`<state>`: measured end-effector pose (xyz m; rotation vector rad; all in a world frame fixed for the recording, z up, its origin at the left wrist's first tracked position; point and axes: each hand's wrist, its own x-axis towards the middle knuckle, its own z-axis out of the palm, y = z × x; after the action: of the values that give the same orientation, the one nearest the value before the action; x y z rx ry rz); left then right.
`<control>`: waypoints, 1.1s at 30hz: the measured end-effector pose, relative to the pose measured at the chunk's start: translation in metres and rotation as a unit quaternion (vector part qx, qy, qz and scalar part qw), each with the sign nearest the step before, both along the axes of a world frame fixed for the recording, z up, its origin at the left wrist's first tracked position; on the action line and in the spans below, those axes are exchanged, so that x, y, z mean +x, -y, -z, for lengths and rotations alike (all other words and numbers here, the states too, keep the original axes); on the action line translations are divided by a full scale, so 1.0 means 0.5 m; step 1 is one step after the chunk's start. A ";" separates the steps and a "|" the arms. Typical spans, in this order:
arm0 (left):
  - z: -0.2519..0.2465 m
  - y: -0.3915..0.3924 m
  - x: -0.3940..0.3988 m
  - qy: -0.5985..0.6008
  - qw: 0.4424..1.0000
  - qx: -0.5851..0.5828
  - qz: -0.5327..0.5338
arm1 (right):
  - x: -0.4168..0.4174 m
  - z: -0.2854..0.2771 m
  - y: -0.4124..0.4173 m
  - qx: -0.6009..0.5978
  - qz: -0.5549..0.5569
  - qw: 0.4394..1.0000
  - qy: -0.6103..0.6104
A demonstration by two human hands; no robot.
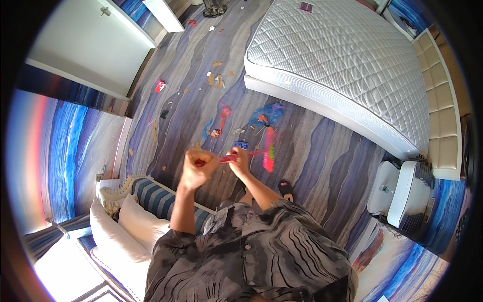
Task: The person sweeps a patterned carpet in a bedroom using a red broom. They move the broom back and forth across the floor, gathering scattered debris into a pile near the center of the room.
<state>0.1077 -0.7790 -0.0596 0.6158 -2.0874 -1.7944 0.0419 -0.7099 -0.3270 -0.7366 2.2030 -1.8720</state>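
Observation:
Both of my hands grip the red handle of a broom, which lies roughly level across the view. My left hand is closed around its top end, at the left. Farther along the handle, toward the bristles, sits my right hand. The pink and lime-green broom head is at the right end and looks blurred. Just beyond my right hand a blue printed card or packet lies on the floor. A crumpled blue plastic bag with red and pink scraps is farther out.
Litter covers the wood-patterned floor, including a red wrapper and cardboard scraps. A bare mattress stands at the upper right. To the left are a cushioned sofa and a white door. White chairs stand at the right.

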 end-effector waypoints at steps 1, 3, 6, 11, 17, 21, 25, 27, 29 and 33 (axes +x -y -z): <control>-0.021 0.017 0.003 0.017 1.000 -0.025 -0.003 | 0.007 -0.017 0.042 -0.031 0.018 0.999 -0.029; -0.051 0.029 0.004 0.010 0.997 -0.069 0.029 | 0.010 -0.050 0.105 -0.050 -0.033 0.998 0.029; -0.096 0.031 0.019 -0.040 0.986 -0.147 0.063 | 0.013 -0.112 0.147 -0.081 -0.062 0.994 0.038; -0.158 0.030 0.082 -0.158 0.980 -0.109 0.054 | 0.012 -0.204 0.128 -0.080 -0.113 0.990 -0.017; -0.086 0.012 0.065 -0.173 0.983 0.024 0.056 | -0.053 -0.156 -0.032 -0.001 -0.037 0.994 -0.102; 0.025 -0.073 -0.031 -0.143 0.978 0.116 0.101 | -0.142 -0.069 -0.208 0.080 0.011 0.989 -0.128; 0.101 -0.178 -0.153 -0.077 0.965 0.154 0.199 | -0.247 0.003 -0.380 0.141 0.058 0.981 -0.118; 0.132 -0.232 -0.221 -0.059 0.959 0.147 0.233 | -0.310 0.035 -0.449 0.171 0.056 0.979 -0.092; 0.157 -0.282 -0.292 -0.038 0.958 0.139 0.249 | -0.371 0.058 -0.501 0.198 0.055 0.977 -0.057; 0.197 -0.330 -0.392 0.028 0.973 0.131 0.190 | -0.486 0.095 -0.531 0.207 -0.006 0.978 0.015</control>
<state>-0.0885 -0.6141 -0.1582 0.3458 -2.1335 -2.3140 -0.2009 -0.4442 -0.3745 -0.6319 2.4428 -1.3355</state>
